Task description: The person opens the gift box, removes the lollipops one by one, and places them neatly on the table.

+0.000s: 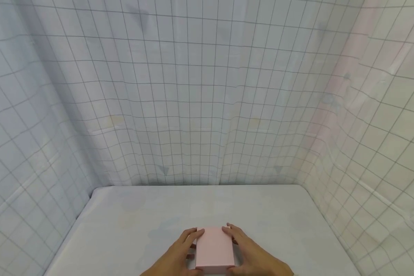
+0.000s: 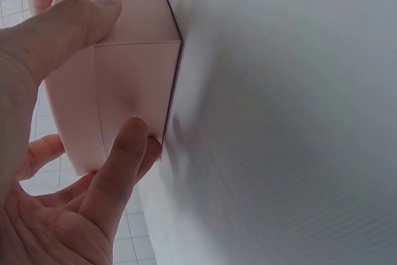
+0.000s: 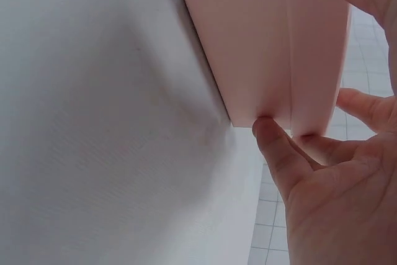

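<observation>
A pink lidded box [image 1: 214, 247] rests on the white-covered table, low in the middle of the head view. My left hand [image 1: 179, 253] holds its left side, the thumb on the near face and a fingertip over the top's far left edge. From the right, my right hand [image 1: 250, 255] grips it in much the same way. In the left wrist view the lid seam runs along the box [image 2: 133, 85], and the left fingers [image 2: 115, 178] press the side wall. In the right wrist view a right fingertip touches the box [image 3: 248, 54] low on its side.
White cloth covers the table [image 1: 131, 218], which ends at a straight far edge. Behind it hangs a white curtain with a dark grid [image 1: 200, 96], and similar grid sheets close off the left and right sides.
</observation>
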Demonstrator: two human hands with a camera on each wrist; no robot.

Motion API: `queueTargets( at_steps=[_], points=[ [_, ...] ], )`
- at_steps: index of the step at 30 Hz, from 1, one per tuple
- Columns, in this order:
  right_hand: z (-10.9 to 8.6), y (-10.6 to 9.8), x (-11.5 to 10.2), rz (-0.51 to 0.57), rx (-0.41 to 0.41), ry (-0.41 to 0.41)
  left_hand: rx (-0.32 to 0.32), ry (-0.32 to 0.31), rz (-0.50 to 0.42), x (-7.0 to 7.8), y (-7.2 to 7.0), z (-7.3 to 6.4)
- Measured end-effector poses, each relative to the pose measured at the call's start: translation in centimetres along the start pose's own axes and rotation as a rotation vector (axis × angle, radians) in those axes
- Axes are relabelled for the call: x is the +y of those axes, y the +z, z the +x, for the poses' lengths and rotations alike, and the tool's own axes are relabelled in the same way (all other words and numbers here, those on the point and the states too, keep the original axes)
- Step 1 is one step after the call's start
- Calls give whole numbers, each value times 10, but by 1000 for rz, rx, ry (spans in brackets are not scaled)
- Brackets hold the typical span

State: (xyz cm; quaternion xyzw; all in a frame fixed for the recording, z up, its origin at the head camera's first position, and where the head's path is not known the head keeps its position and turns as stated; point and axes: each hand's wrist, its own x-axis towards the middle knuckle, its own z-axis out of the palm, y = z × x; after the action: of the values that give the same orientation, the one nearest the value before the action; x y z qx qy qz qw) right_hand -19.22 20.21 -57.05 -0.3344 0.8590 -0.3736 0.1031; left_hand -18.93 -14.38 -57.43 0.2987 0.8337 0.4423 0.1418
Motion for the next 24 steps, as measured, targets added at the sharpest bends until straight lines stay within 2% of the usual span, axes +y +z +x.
queueTargets(
  at_steps=[5,14,24],
  points=[
    [6,-2,1,-39,17,-12,16,-11,-27,3,-1,5],
    [17,-4,7,-63,40,-11,90,20,5,0,-2,11],
    [19,-11,2,-59,89,-56,139,13,17,5,-4,12]
  ],
)
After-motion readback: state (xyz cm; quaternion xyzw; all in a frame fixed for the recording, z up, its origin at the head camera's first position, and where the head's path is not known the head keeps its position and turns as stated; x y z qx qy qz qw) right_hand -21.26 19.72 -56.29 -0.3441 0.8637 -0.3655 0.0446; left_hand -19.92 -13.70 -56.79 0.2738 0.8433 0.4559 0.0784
